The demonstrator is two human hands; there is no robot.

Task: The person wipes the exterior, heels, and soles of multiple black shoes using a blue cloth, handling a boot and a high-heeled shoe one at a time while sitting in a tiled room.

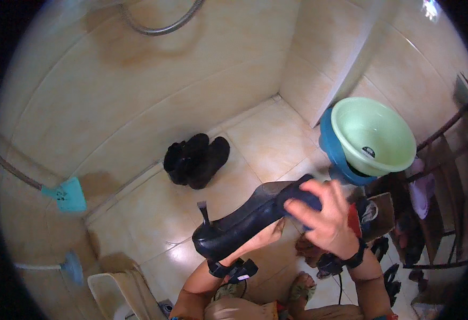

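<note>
A black high-heeled shoe lies tilted on its side in front of me, its slim heel pointing up on the left and its toe toward the right. My left hand is closed around it from below, with most of the fingers hidden by the shoe. Over the toe end, my right hand grips a dark blue, soft-looking pad or cloth and presses it against the shoe. The pad is partly covered by my fingers, so its exact kind is unclear.
Black shoes stand on the tiled floor by the wall. A pale green basin sits in a blue one at right, near a rack of footwear. A teal plastic piece hangs left. My sandalled foot is below.
</note>
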